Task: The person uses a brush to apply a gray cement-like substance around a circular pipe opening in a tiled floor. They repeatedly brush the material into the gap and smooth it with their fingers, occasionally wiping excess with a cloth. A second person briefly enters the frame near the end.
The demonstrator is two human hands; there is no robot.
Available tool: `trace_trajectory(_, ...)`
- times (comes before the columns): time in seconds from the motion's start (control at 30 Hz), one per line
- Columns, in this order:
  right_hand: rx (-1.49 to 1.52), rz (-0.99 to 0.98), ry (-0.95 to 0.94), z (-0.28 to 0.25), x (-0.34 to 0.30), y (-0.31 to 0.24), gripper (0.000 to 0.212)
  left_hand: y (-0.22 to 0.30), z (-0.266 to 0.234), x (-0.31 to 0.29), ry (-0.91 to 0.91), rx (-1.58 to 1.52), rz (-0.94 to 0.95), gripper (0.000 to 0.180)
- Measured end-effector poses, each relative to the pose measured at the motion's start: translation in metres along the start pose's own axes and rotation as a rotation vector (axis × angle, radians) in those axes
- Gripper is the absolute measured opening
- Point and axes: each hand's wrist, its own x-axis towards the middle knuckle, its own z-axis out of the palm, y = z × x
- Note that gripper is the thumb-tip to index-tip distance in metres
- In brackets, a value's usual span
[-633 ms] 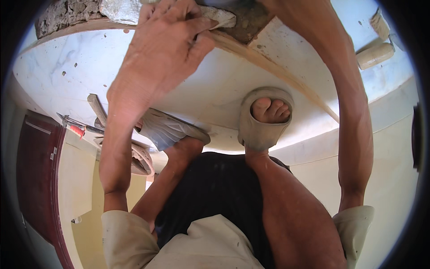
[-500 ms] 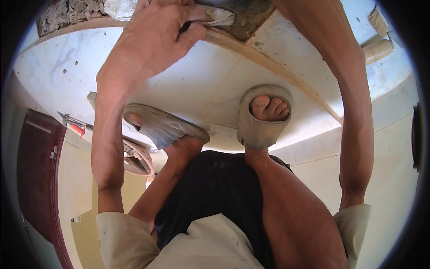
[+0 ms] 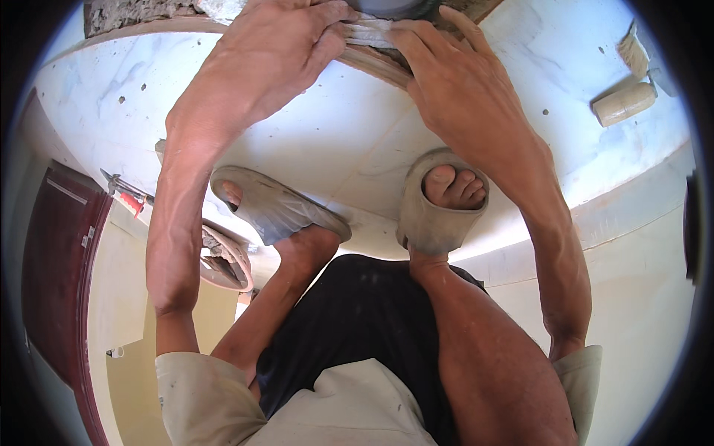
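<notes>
My left hand [image 3: 277, 61] is closed at the top, with its thumb and fingers pinching the left end of a crumpled whitish strip [image 3: 370, 33]. The fingertips of my right hand [image 3: 465, 93] grip the strip's other end, so it stretches between both hands. Its material is unclear. Just beyond it, a dark rounded object [image 3: 394, 6] is cut off by the upper edge. A brown strip [image 3: 375, 65] like a wooden edge runs along the floor below my fingers, partly covered by my right hand.
My sandalled feet [image 3: 445, 212] rest on marbled white tiles [image 3: 320, 145]. To the right lie a brush [image 3: 634, 52] and a thick pale handle [image 3: 625, 104]. A red-handled tool [image 3: 132, 202] and a round basin [image 3: 242, 271] are at left. Rough mortar [image 3: 141, 16] lies at the far left.
My right hand has come back from beyond the top edge and now grips the whitish strip. The dark rounded object has come into view. My left hand stays on the strip.
</notes>
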Motion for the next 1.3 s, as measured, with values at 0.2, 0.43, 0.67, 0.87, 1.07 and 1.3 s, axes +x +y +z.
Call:
trace_trajectory(0.2,0.153,0.07,-0.221,-0.006,0.008,0.002,0.054,-0.011,-0.001,-0.004,0.022,0.024,0.087,0.029)
trace_trajectory(0.43,0.24,0.037,-0.342,-0.019,0.013,0.013,0.052,-0.013,0.002,0.0,0.027,0.189,0.097,0.034)
trace_trajectory(0.67,0.215,0.082,-0.402,-0.03,0.017,0.008,0.034,-0.02,-0.012,0.001,-0.083,0.151,0.134,0.038)
trace_trajectory(0.87,0.184,0.189,-0.457,-0.024,0.029,-0.007,0.037,-0.041,0.018,-0.005,0.136,0.197,0.299,0.028)
trace_trajectory(1.07,0.232,0.2,-0.504,-0.028,0.04,0.0,0.04,-0.044,-0.009,-0.01,0.061,-0.032,0.353,0.029)
trace_trajectory(1.3,0.301,0.159,-0.505,-0.027,0.041,0.003,0.041,-0.051,-0.017,-0.005,-0.018,-0.182,0.26,0.032)
